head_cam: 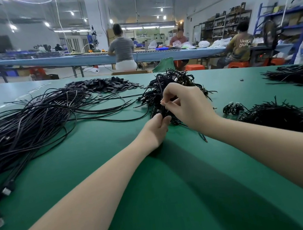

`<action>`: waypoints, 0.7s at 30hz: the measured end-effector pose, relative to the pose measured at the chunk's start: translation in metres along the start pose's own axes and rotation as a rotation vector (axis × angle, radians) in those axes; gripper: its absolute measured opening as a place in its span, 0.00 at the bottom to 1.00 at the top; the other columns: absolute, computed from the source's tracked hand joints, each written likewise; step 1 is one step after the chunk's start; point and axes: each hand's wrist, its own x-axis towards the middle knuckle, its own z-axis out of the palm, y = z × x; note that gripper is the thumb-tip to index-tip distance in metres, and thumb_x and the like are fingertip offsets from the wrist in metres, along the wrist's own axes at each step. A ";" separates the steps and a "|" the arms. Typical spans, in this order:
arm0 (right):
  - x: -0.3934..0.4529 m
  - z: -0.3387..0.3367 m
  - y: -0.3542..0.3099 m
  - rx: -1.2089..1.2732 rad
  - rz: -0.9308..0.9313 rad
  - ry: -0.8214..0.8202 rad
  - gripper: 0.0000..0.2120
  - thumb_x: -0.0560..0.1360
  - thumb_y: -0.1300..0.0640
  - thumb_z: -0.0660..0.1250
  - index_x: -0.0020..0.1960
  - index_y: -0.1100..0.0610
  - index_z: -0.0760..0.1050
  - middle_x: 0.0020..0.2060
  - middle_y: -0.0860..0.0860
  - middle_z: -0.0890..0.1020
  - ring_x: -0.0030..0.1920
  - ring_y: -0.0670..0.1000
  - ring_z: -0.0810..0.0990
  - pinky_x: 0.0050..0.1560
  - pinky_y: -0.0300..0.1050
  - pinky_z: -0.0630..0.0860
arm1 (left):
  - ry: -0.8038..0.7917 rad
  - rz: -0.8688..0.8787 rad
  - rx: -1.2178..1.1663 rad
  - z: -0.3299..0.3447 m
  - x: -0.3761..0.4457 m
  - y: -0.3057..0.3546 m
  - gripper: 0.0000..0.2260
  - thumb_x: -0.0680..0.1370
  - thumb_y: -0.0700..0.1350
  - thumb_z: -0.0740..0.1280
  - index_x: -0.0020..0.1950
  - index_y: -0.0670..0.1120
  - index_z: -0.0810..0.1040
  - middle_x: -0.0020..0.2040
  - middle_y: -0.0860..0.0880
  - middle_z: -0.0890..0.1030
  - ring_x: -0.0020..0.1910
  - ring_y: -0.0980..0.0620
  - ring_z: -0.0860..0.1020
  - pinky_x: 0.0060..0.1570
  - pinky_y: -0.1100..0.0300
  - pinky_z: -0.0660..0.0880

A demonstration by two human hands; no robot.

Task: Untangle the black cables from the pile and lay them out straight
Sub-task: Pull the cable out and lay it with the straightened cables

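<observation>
Black cables sat knotted in a tangled pile (172, 89) at the middle of the green tabletop (154, 180), and both hands were right at its near edge. The left hand (156, 127) had its fingers curled round a short bunch of cable ends, low and closest to the person. The right hand (185, 105), just above it, pinched the same strand (164, 111) between thumb and fingertips. That strand ran near-upright between the two grips, rising back into the pile beyond. Away to the left lay the straightened cables (25, 125), their long axis sweeping from the near left toward the centre, so the left hand looked the nearer one for laying down.
</observation>
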 end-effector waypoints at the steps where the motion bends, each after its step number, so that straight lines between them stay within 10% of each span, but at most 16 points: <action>1: -0.001 0.002 -0.001 0.016 0.006 -0.004 0.10 0.75 0.62 0.67 0.42 0.50 0.70 0.40 0.48 0.81 0.38 0.51 0.81 0.42 0.49 0.77 | 0.002 0.003 0.018 -0.001 0.001 -0.001 0.11 0.83 0.45 0.57 0.46 0.38 0.67 0.39 0.42 0.69 0.36 0.49 0.65 0.39 0.54 0.64; 10: 0.026 -0.017 -0.006 -0.186 -0.107 -0.283 0.12 0.72 0.61 0.70 0.38 0.51 0.67 0.33 0.46 0.78 0.34 0.49 0.77 0.34 0.43 0.70 | 0.083 0.121 0.639 -0.003 -0.008 0.005 0.13 0.83 0.53 0.50 0.43 0.47 0.63 0.46 0.43 0.78 0.45 0.39 0.76 0.42 0.54 0.65; 21: 0.056 -0.056 0.039 0.147 0.347 -0.993 0.21 0.72 0.64 0.72 0.35 0.54 0.60 0.38 0.52 0.85 0.42 0.50 0.84 0.42 0.45 0.77 | 0.237 1.118 1.070 -0.015 -0.016 0.016 0.07 0.77 0.47 0.66 0.41 0.45 0.78 0.31 0.50 0.76 0.27 0.48 0.76 0.31 0.57 0.70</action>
